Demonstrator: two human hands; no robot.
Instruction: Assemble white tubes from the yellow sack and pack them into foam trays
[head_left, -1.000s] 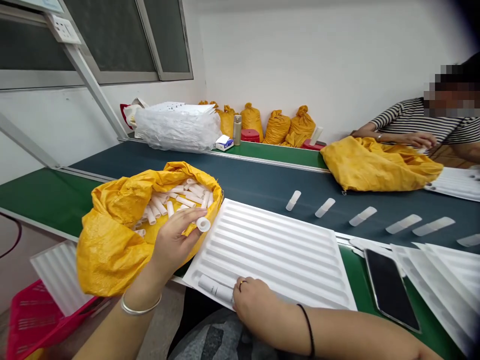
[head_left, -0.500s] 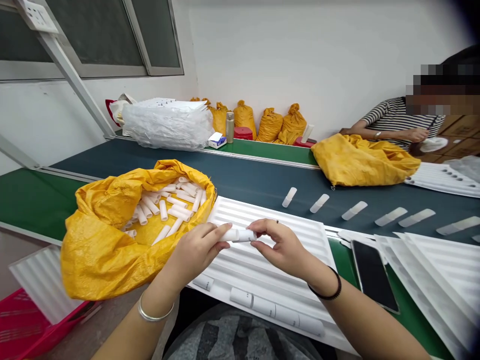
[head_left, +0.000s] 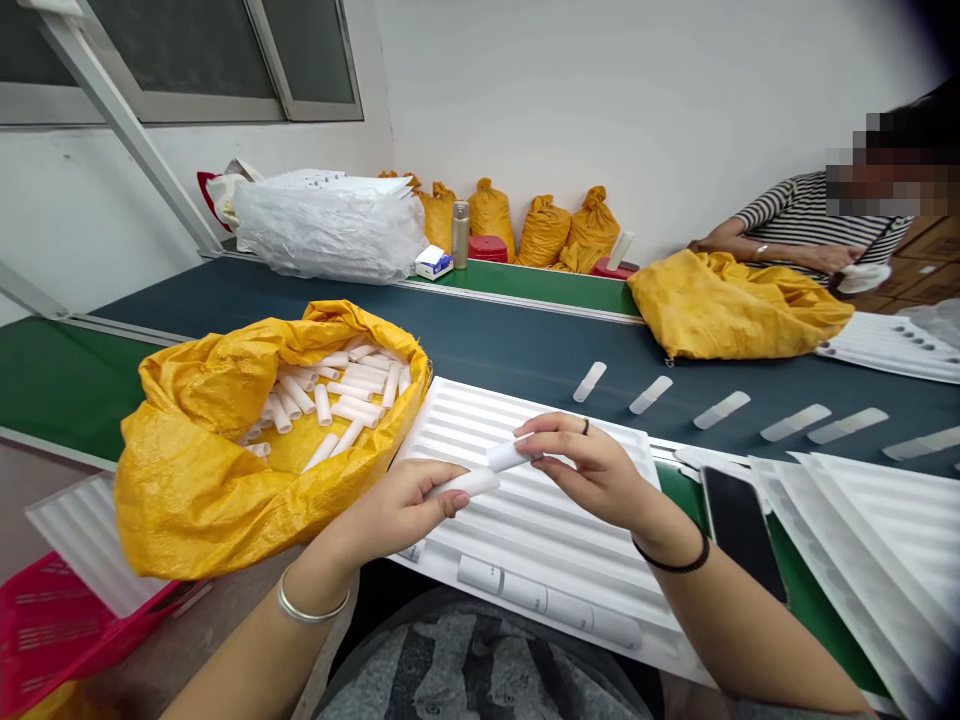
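Observation:
My left hand (head_left: 420, 500) is closed round a white plastic tube (head_left: 472, 484), whose end points right. In my right hand (head_left: 585, 465), thumb and fingers pinch a short white cylinder (head_left: 510, 456), which looks like a rolled label or sleeve; I cannot tell which. The two pieces are close together at an angle, above a ridged white tray (head_left: 465, 410). Along the tray's near edge lies a row of white rolled pieces (head_left: 525, 591) with small dark print. To the left, an open yellow sack (head_left: 217, 480) holds many loose white tubes (head_left: 360, 387).
On the dark conveyor belt (head_left: 510, 340) several white tubes (head_left: 720, 410) lie in a row. A phone (head_left: 742, 530) and stacked white trays (head_left: 862, 560) are at right. Across the belt sits a person in a striped shirt (head_left: 795, 215) behind a yellow sack (head_left: 735, 305). A pink basket (head_left: 45, 630) stands lower left.
The tube and the short cylinder, end to end before, are now apart and tilted to each other. My right hand has moved slightly right and up. The camera view has shifted a little.

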